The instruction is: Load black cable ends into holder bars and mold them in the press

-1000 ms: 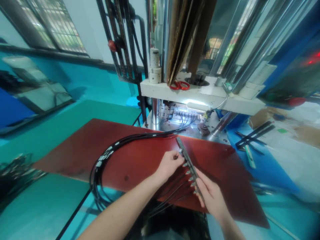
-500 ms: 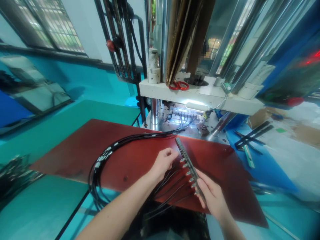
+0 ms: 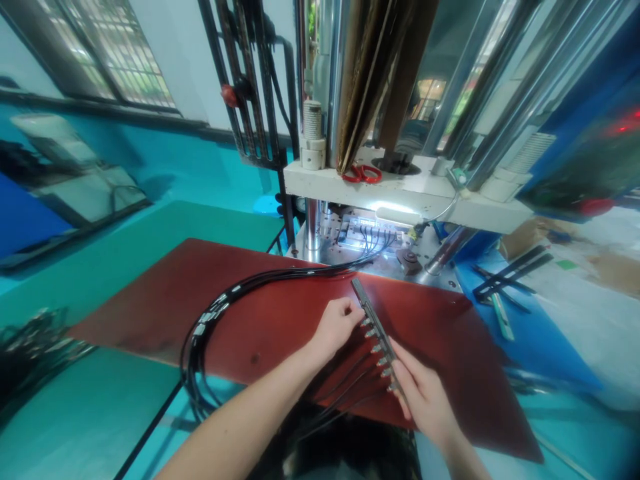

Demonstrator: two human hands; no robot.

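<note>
A narrow dark metal bar (image 3: pixel 371 321) lies slantwise on the red board (image 3: pixel 280 320), with several small metal connector tips along its left side. Thin black cables (image 3: pixel 345 380) run from those tips back toward me. My left hand (image 3: pixel 336 328) pinches a connector at the bar's upper part. My right hand (image 3: pixel 423 397) presses down on the bar's lower end with its fingers.
A bundle of black cables (image 3: pixel 220 310) loops across the board into the lit press machine (image 3: pixel 395 220) behind. Red scissors (image 3: pixel 361 175) lie on the machine's white ledge. Black strips (image 3: pixel 510 273) rest on the blue surface at right. A dark cable heap (image 3: pixel 30 340) sits far left.
My left hand drew back a little from the bar half a second ago and is now back at its upper connectors. My right hand has stayed on the lower end.
</note>
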